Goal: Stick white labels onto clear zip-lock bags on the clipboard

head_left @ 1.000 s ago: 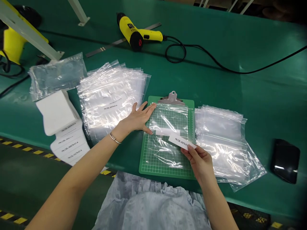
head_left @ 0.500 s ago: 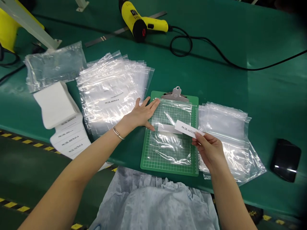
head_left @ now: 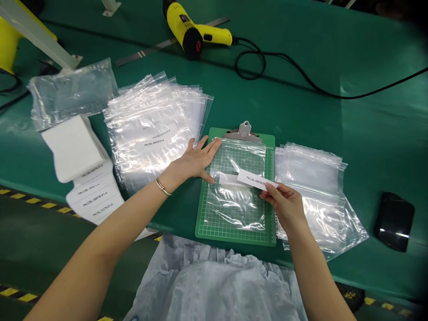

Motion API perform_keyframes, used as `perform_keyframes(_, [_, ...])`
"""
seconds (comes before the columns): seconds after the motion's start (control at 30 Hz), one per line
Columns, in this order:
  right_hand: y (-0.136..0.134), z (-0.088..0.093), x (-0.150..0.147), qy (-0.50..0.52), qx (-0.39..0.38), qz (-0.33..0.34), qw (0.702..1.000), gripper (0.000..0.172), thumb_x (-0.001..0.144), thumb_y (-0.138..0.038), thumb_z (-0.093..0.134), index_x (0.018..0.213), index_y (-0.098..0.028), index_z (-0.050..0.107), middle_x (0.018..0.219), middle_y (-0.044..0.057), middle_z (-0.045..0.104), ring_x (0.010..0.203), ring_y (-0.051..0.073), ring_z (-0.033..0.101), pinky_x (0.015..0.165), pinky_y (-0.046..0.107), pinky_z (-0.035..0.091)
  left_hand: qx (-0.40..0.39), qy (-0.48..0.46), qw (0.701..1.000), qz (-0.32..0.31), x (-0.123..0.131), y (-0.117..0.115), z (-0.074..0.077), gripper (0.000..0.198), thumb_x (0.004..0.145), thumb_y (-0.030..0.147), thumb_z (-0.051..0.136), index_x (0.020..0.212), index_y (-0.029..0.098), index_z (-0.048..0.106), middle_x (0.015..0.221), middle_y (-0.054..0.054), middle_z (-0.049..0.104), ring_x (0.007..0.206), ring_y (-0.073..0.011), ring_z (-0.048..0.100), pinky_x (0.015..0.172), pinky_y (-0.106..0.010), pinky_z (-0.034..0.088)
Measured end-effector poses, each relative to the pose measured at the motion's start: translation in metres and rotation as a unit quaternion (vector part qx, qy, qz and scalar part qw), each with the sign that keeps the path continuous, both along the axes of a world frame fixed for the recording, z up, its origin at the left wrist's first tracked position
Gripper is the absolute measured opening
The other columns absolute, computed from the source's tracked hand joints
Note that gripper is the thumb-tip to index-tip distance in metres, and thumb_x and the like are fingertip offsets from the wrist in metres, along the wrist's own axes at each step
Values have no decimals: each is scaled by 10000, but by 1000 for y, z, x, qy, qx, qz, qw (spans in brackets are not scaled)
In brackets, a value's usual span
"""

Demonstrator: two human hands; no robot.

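Observation:
My right hand point(head_left: 284, 203) pinches the right end of a white printed label point(head_left: 252, 178), tilted over a clear zip bag point(head_left: 239, 207). The bag lies flat on a green gridded clipboard point(head_left: 202, 229) with a metal clip point(head_left: 244, 130) at its top. A pale strip point(head_left: 229, 179) shows on the bag, partly behind the label. With fingers spread, my left hand point(head_left: 200, 159) rests at the bag's left edge and holds nothing.
Fanned bags with labels point(head_left: 147, 125) lie left of the clipboard, more bags point(head_left: 310, 178) to its right. A label stack point(head_left: 75, 149) sits far left beside a plastic packet point(head_left: 75, 91). Behind are a yellow heat gun point(head_left: 187, 29) and steel ruler point(head_left: 133, 58); a black object point(head_left: 394, 221) lies right.
My right hand has moved the label slightly left over the bag. My left hand stays spread at the bag's edge. The whole view has shifted a little.

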State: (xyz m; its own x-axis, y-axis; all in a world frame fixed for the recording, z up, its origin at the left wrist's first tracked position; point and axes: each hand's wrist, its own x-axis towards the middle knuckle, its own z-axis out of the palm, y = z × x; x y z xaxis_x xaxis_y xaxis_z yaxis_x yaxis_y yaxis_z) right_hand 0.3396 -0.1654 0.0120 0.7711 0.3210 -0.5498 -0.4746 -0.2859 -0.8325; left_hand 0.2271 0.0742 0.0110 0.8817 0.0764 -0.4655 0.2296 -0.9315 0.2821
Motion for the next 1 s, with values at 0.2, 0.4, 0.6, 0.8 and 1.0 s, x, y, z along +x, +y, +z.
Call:
perform_keyframes(0.2, [-2, -2, 1, -16, -3, 14, 1000, 274, 526, -359, 824, 698, -171, 723, 562, -2, 648, 511, 111, 583, 574, 267, 563, -2, -23, 1000, -1, -2, 1, -1, 1264, 638, 543, 700, 1375, 140, -245, 1500, -144, -50, 1344, -418, -21, 1018, -650, 65])
perform_keyframes(0.4, [1, 0, 0, -5, -10, 5, 1000, 305, 492, -376, 838, 689, -173, 725, 574, -6, 658, 518, 97, 588, 599, 241, 570, 0, -9, 1000, 1, -1, 0, 0, 1236, 651, 559, 678, 1387, 124, -215, 1498, -139, -75, 1347, -408, -41, 1023, -644, 59])
perform_keyframes(0.6, [3, 2, -1, 8, -14, -15, 1000, 342, 444, -360, 855, 692, -163, 727, 668, 17, 703, 587, 107, 629, 636, 217, 571, -5, 5, 1000, 5, -1, 0, 3, 1225, 652, 565, 673, 1395, 110, -189, 1496, -126, -89, 1350, -395, -48, 1025, -644, 65])
perform_keyframes(0.8, [3, 9, -2, -19, -14, -14, 1000, 315, 447, -353, 854, 674, -179, 720, 691, 19, 710, 578, 131, 639, 641, 267, 587, -16, 3, 1000, 9, -1, 0, 4, 1242, 642, 571, 682, 1389, 123, -204, 1499, -131, -77, 1345, -409, -50, 1023, -647, 59])
perform_keyframes(1.0, [3, 7, -1, -34, -12, 8, 999, 317, 489, -374, 838, 711, -180, 720, 653, 21, 696, 565, 143, 630, 573, 269, 566, -26, -13, 1000, 12, -1, 0, 0, 1241, 644, 561, 680, 1382, 145, -227, 1499, -142, -68, 1336, -427, -65, 1021, -651, 41])
